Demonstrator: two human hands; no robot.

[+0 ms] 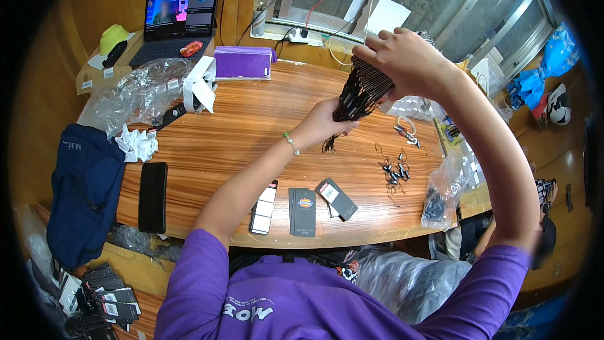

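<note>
Above the middle of the table I hold a thick bundle of dark hang tags [370, 82] with black strings. My left hand [327, 121] is closed round the lower end, where the strings [350, 106] bunch and dangle. Reaching over the top, my right hand [406, 60] grips the upper end, fingers on the far side. On the table nearer me lie a small pile of dark grey tags [302, 214], a tilted pair of tags [338, 200] and a strip of white labels [263, 209]. Loose black tag strings [394, 173] are scattered to the right.
A black phone [153, 197] and a navy bag [86, 189] are at the left. Behind them are crumpled clear plastic [138, 91], a laptop [178, 25] and a purple box [243, 63]. A clear bag [442, 198] sits at the right edge. More tags [113, 296] lie lower left.
</note>
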